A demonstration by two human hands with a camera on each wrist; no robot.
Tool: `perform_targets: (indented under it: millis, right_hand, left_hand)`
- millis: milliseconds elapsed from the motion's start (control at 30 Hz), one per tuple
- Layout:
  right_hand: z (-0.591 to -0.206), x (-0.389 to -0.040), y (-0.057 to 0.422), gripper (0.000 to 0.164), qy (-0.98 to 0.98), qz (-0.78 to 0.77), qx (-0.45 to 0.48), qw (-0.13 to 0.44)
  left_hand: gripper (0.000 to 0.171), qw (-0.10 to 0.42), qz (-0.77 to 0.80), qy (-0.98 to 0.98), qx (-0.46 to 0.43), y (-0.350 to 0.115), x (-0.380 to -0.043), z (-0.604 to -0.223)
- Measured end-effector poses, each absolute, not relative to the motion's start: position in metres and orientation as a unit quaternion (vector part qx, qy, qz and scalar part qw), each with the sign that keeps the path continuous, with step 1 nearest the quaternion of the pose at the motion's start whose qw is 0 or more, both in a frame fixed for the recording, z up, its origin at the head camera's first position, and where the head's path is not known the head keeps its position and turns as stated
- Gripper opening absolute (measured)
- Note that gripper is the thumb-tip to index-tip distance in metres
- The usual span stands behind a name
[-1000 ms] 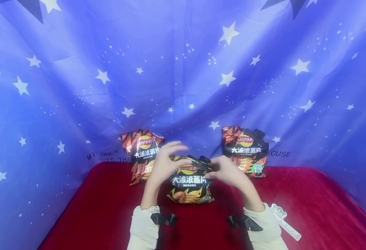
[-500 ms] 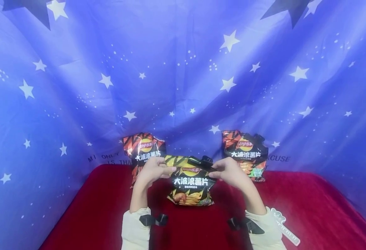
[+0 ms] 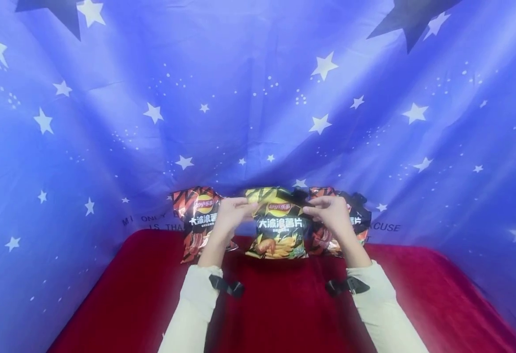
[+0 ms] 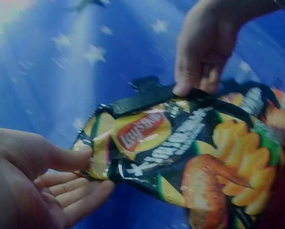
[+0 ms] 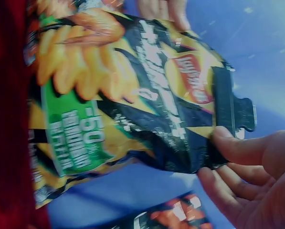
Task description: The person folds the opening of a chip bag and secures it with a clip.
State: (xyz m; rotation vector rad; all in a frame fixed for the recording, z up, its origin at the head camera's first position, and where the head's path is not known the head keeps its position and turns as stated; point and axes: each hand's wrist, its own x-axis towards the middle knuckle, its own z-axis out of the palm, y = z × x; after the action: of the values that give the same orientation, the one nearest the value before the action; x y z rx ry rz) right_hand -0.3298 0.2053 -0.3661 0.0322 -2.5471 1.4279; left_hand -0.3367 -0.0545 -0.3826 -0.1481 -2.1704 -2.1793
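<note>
Between the two red chip bags is a yellow and black bag of Lay's chips (image 3: 282, 230), front face toward me. My left hand (image 3: 233, 213) pinches its upper left corner between thumb and fingers. At the upper right corner, my right hand (image 3: 331, 212) pinches the bag between thumb and fingers. A black clip (image 4: 142, 98) spans part of the bag's top edge, close to the right thumb in the right wrist view. The bag's lower edge overlaps the far part of the red cloth in the head view.
A red chip bag (image 3: 200, 218) stands at the left, partly behind my left hand. Another red chip bag (image 3: 359, 213), with a black clip, is partly hidden by my right hand. Behind them hangs a blue star-printed curtain (image 3: 249, 127). Red cloth (image 3: 266, 304) covers the table.
My left hand, fingers spread a second ago, came to pinch the bag's left corner. Both hands then moved the yellow bag away from me toward the curtain. My right sleeve now hides the white ruler-like piece.
</note>
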Motion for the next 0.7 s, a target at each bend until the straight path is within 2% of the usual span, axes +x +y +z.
perform_targets:
  millis: [167, 300, 433, 600, 700]
  right_hand:
    - [-0.384, -0.357, 0.208, 0.041, -0.857, 0.501, -0.023, 0.115]
    - [-0.401, -0.371, 0.206, 0.040, -0.850, 0.508, -0.047, 0.132]
    - [-0.415, -0.376, 0.203, 0.037, -0.851, 0.491, -0.080, 0.165]
    - [-0.422, -0.375, 0.199, 0.029, -0.860, 0.445, -0.103, 0.228]
    - [-0.420, -0.373, 0.196, 0.026, -0.865, 0.429, -0.107, 0.239]
  left_hand:
    - [0.036, 0.014, -0.735, -0.678, -0.001, -0.043, -0.363, -0.395]
    - [0.040, 0.019, -0.753, -0.657, 0.023, -0.037, -0.376, -0.410]
    - [0.043, 0.007, -0.755, -0.656, 0.010, -0.031, -0.382, -0.422]
    - [0.058, -0.031, -0.737, -0.674, -0.034, -0.026, -0.385, -0.431]
    - [0.065, -0.052, -0.730, -0.680, -0.048, -0.025, -0.385, -0.432]
